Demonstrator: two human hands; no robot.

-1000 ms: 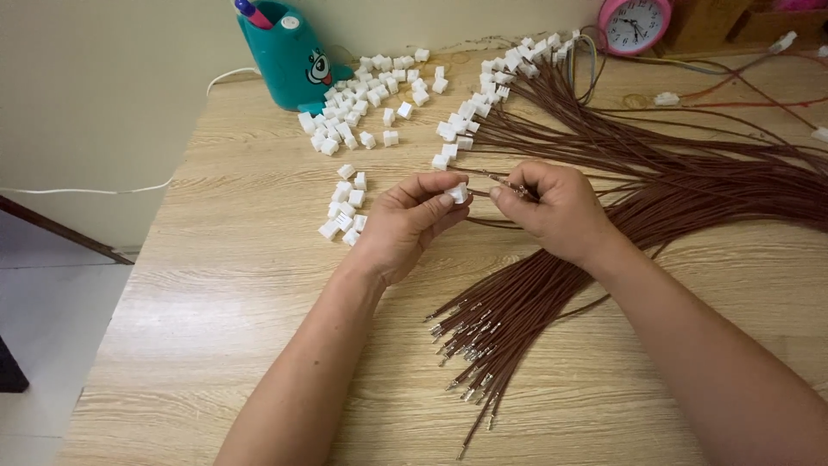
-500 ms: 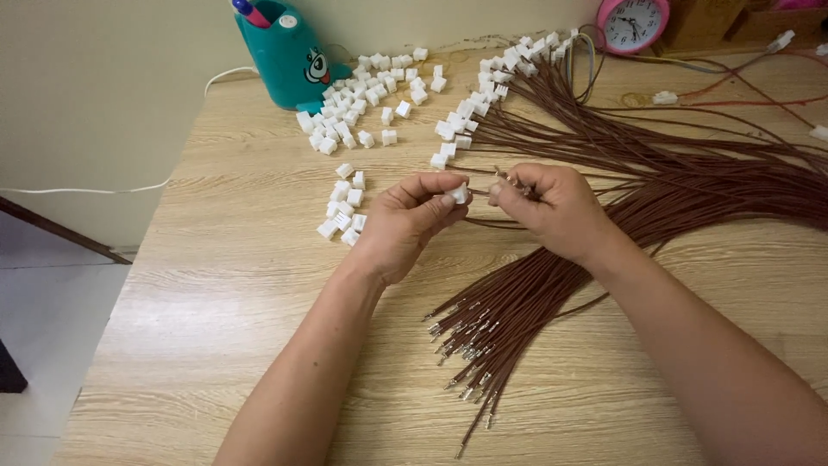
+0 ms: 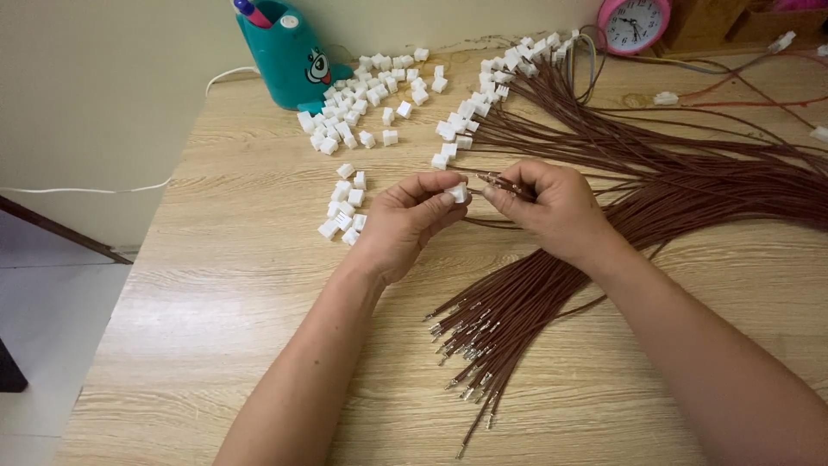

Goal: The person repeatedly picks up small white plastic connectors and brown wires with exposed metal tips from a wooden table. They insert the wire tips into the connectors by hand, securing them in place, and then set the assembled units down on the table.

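My left hand (image 3: 405,220) pinches a small white plastic connector (image 3: 457,192) between thumb and fingers. My right hand (image 3: 552,207) holds the metal-tipped ends of brown wires (image 3: 500,182) just right of the connector, almost touching it. A large bundle of brown wires (image 3: 690,194) fans across the table to the right, with loose crimped ends (image 3: 470,345) lying below my hands. Several loose white connectors (image 3: 345,207) lie left of my left hand.
More white connectors (image 3: 362,95) are scattered at the back by a teal pen holder (image 3: 280,52). Finished wires with connectors (image 3: 509,65) lie near a pink alarm clock (image 3: 634,24). The wooden table's (image 3: 216,328) left edge drops to the floor.
My hands have stayed in place; the wire ends and connector have shifted only slightly against each other.
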